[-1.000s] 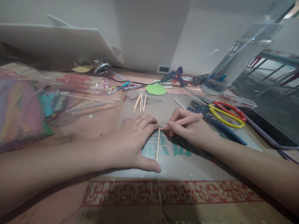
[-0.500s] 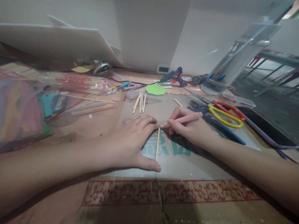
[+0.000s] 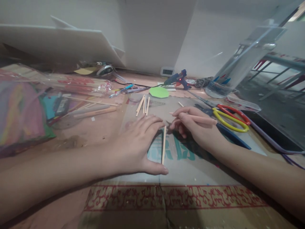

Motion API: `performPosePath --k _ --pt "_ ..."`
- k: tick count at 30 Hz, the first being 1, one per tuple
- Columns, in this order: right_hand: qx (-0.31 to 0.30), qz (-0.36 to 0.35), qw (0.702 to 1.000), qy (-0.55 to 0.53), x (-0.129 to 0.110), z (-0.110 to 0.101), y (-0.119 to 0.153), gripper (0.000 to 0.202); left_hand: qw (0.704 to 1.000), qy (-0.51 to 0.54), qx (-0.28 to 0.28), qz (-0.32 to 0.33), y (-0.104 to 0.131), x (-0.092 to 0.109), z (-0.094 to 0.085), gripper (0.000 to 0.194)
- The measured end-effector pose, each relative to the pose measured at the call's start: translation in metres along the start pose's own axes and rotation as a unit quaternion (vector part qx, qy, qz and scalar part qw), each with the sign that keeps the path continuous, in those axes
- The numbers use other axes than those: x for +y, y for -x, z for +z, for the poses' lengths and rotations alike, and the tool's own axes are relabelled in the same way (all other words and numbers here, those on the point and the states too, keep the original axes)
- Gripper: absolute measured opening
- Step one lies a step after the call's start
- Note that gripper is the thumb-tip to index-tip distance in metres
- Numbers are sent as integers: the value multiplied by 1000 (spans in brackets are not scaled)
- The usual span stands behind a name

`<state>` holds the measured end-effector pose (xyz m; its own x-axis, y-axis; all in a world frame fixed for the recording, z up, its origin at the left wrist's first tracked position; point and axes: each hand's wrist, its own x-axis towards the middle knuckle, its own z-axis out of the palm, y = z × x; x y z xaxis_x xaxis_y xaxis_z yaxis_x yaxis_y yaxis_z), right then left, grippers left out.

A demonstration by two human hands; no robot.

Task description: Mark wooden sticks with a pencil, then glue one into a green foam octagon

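Observation:
My left hand (image 3: 140,140) spans a thin wooden stick (image 3: 164,146), its thumb at the near end and its index fingertip at the far end. The stick stands nearly straight away from me over a pale sheet (image 3: 133,176) with green lettering. My right hand (image 3: 188,122) is closed around a pink pen (image 3: 202,120), whose tip points left, a little beyond the stick's far end and apart from it. Several short wooden sticks (image 3: 144,105) lie past my left hand. One more short stick (image 3: 181,104) shows behind my right hand.
Scissors (image 3: 230,119) with red and yellow handles and a phone (image 3: 271,130) lie at right, near a tall clear container (image 3: 228,73). A glue gun (image 3: 177,78) and a green octagonal piece (image 3: 159,92) sit at the back. Bagged sticks (image 3: 76,83) are at left.
The pen's tip has lifted away from the stick's far end as my right hand shifted slightly right. My left hand and the stick have shifted slightly right.

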<state>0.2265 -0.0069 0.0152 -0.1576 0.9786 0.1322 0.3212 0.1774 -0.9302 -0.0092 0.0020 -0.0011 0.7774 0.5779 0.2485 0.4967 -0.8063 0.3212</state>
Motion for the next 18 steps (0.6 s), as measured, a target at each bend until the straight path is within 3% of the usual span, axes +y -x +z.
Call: performPosePath --k 2,5,9,18 --pt "-22 10 999 -32 1 0 1 14 997 -35 58 36 1 0 2 110" --pt "-82 0 991 -109 0 0 1 28 989 -75 103 70 3 0 3 111" --pt "-138 -28 982 -125 -4 0 1 35 984 -102 117 88 2 2 3 107" --pt "-160 -17 976 -143 -3 -2 0 33 980 -129 113 100 -1 5 1 108"
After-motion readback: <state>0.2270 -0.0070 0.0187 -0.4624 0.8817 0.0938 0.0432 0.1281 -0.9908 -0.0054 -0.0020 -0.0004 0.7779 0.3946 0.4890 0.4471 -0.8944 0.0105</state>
